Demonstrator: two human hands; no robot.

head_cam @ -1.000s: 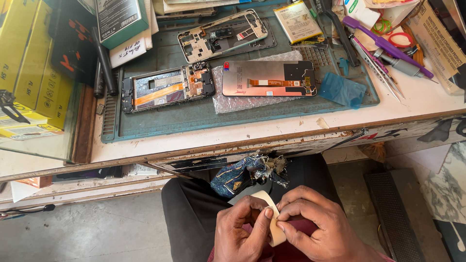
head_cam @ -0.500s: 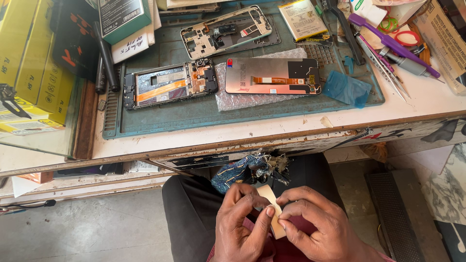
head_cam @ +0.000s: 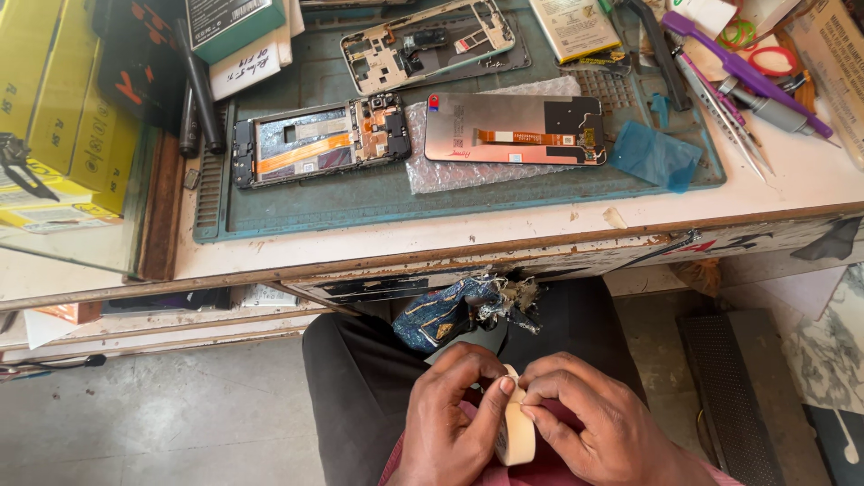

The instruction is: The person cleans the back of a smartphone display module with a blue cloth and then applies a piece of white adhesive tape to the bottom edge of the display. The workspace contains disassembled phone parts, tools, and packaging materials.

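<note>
Single head-worn view, looking steeply down, lap close below, workbench point(head_cam: 504, 236) edge farther ahead

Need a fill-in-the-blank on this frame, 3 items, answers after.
1. Both hands, left hand and right hand, hold a roll of ____ over the lap.
2. The display panel lies on a sheet of ____ wrap.
3. The open phone lies on a ____ mat.
Answers: tape; bubble; green
</note>
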